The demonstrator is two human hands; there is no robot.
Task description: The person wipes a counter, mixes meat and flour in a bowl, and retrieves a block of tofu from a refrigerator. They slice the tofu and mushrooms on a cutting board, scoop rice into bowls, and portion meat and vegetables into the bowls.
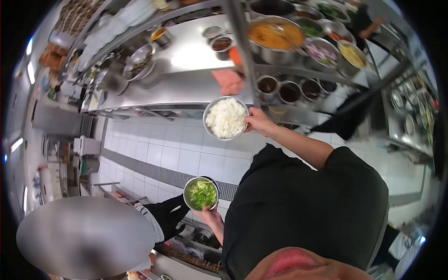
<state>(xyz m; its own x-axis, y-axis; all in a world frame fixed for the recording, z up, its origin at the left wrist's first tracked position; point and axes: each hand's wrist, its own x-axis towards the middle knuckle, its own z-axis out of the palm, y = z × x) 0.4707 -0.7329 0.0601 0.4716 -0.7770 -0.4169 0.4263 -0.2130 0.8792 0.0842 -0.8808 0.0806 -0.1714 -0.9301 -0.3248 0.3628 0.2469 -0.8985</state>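
Observation:
My right hand (254,120) is closed on the rim of a metal bowl of white rice (226,117), held at the edge of the steel counter. Lower in view, my left hand (209,216) grips a metal bowl of chopped greens (202,195), its fingers partly hidden beneath. The two bowls are apart, both held over the tiled floor. On the counter just beyond the rice bowl lies a crumpled orange-pink cloth (228,82).
The steel counter (172,86) holds small metal pots and a pan (140,65). A shelf at upper right carries a large pot of orange sauce (275,36), chopped onions (322,53) and dark sauces (290,92). A co-worker (156,221) stands close at lower left.

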